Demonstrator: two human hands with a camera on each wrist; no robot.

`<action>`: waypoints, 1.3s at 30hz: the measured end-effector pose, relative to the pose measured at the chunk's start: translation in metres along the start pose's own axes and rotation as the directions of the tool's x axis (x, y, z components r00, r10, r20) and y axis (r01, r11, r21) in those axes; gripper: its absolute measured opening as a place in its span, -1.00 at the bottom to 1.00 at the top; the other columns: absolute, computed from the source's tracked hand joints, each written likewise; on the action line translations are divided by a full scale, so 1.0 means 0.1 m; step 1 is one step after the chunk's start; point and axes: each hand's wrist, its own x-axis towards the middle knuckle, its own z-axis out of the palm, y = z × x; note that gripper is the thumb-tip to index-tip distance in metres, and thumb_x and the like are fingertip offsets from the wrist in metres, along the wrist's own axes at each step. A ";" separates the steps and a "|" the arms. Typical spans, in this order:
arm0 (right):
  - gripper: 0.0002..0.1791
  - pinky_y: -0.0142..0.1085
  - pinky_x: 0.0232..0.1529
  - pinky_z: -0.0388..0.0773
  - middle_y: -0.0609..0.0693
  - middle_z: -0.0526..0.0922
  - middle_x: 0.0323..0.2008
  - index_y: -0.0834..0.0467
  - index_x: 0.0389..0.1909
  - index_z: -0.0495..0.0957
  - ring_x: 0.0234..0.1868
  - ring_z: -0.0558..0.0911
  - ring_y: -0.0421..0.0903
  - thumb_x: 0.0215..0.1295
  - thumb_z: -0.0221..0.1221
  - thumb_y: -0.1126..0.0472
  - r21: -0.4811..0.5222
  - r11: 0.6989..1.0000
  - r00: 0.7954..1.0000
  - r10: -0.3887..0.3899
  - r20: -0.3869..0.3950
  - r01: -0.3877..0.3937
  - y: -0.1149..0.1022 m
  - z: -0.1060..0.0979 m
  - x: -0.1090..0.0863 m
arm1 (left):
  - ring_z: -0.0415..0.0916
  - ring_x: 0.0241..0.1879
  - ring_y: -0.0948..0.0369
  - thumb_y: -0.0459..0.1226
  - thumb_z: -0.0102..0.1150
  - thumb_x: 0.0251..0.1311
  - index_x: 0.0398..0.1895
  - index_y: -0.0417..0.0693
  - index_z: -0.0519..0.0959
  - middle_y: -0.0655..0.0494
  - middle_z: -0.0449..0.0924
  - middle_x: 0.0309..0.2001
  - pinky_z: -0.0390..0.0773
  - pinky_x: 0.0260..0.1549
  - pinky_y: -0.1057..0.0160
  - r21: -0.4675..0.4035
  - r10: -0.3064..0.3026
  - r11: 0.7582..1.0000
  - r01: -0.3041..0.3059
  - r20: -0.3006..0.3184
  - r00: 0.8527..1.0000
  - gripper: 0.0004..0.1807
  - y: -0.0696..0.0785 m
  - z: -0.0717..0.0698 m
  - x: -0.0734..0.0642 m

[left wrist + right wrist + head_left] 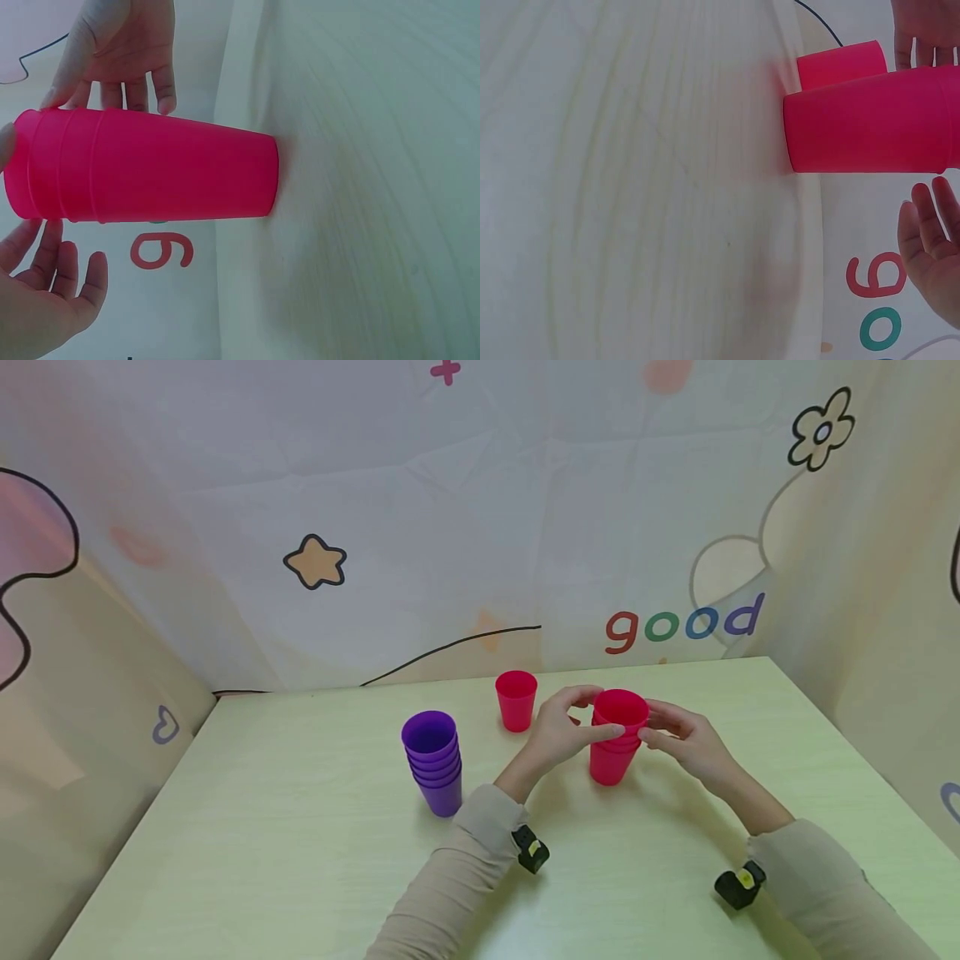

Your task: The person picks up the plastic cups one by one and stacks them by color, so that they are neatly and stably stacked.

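Observation:
A stack of nested red cups (612,762) stands upright on the table, its rim facing up. My left hand (558,731) holds it near the top from the left, thumb across the front and fingers at the far side. On the other side, my right hand (693,747) touches the stack near its rim with thumb and fingertips, the fingers fairly straight. In the left wrist view the red stack (180,165) lies between the left hand (45,300) and the right hand (124,49). The right wrist view shows the right hand's lower fingers (926,217) apart from the stack.
A single red cup (516,702) stands upright behind my left hand. Left of my left forearm is an upright stack of several purple cups (441,795). The pale wooden table (300,860) meets a printed cloth backdrop (450,527) at its far edge.

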 end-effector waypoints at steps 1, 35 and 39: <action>-0.44 -0.37 -0.19 0.53 -0.34 0.47 -0.12 0.33 0.22 0.24 -0.13 0.50 -0.33 0.26 0.11 0.17 -0.002 1.000 1.000 -0.002 0.000 0.002 0.00 0.00 0.00 | 0.32 -0.08 0.32 -0.10 0.39 -0.12 0.08 0.13 0.45 0.36 0.44 -0.08 0.45 -0.25 0.35 0.002 0.001 1.000 -0.001 -0.002 1.000 -0.41 0.00 0.00 0.00; -0.44 -0.36 -0.16 0.53 -0.25 0.44 -0.05 0.24 0.26 0.20 -0.07 0.48 -0.28 0.28 0.09 0.17 0.045 0.999 0.999 -0.015 -0.033 0.017 -0.12 0.04 0.01 | 0.38 -0.12 0.11 -0.28 0.37 -0.07 0.06 -0.18 0.41 0.02 0.45 -0.17 0.51 -0.21 0.20 0.032 0.110 0.994 -0.106 -0.413 0.904 -0.43 -0.29 -0.31 -0.24; -0.44 -0.36 -0.17 0.53 -0.26 0.45 -0.06 0.25 0.25 0.20 -0.08 0.49 -0.29 0.28 0.09 0.17 0.047 0.999 0.999 -0.017 -0.035 0.019 -0.13 0.04 0.01 | 0.34 -0.07 0.07 -0.29 0.37 -0.10 0.08 -0.17 0.38 -0.03 0.39 -0.10 0.52 -0.19 0.08 0.012 0.057 0.998 -0.060 -0.520 0.852 -0.39 -0.29 -0.31 -0.22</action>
